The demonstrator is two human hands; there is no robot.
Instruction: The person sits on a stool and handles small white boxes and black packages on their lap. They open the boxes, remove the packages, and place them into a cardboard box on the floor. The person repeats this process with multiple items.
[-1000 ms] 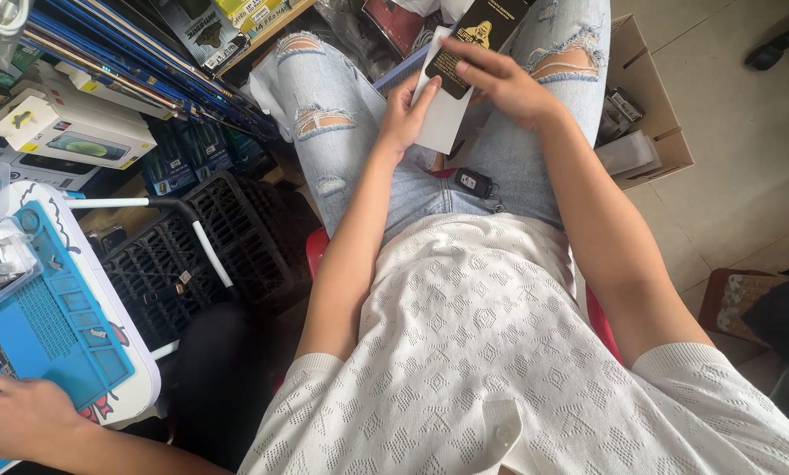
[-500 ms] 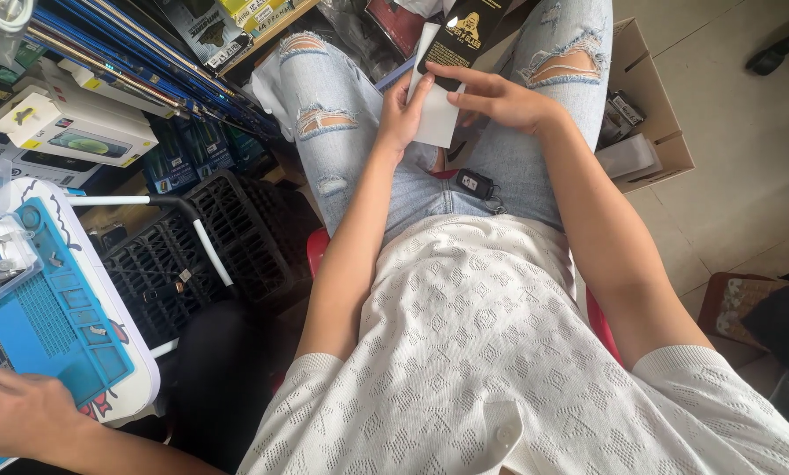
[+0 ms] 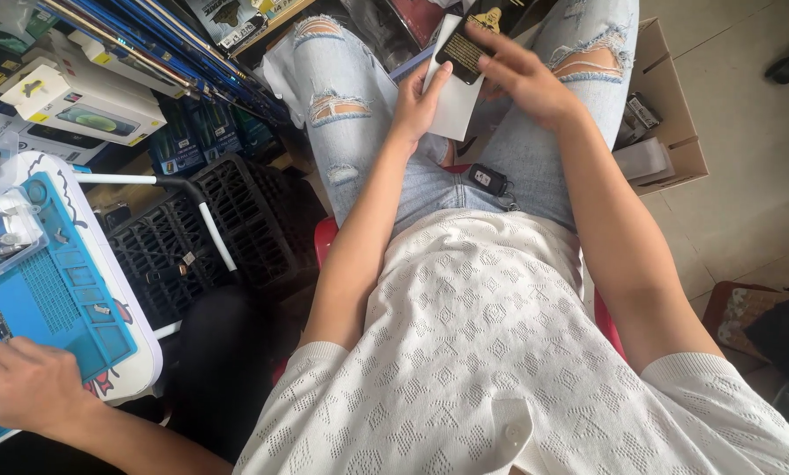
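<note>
— While both arms are stretched out over the lap, what is gripped by the left hand (image 3: 418,104)?

— A white card sleeve (image 3: 458,105) is held by it from the left edge, thumb laid up along the front, fingers closed behind. The sleeve is kept above the knees, between the two legs in torn pale jeans (image 3: 346,114).

— And the right hand (image 3: 522,75)?

— A black packet (image 3: 467,48) with gold print is pinched by it, fingers curled over the top, thumb beneath. The packet is seen lying against the upper end of the white sleeve, partly overlapping it; whether it is inside the sleeve or only on top cannot be told.

— What is found nearby?

— A black key fob (image 3: 488,179) is seen resting on the lap, just below the sleeve. A cardboard box (image 3: 671,105) with small items is placed on the floor beside the right leg. A black plastic crate (image 3: 205,237) is set to the left, with stacked boxed goods (image 3: 86,101) behind it.

— Is anyone else seen?

— Another person's hand (image 3: 25,383) is laid, loosely closed, on a blue work mat (image 3: 60,299) at the lower left, well apart from the sleeve and packet. What it holds, if anything, cannot be told.
</note>
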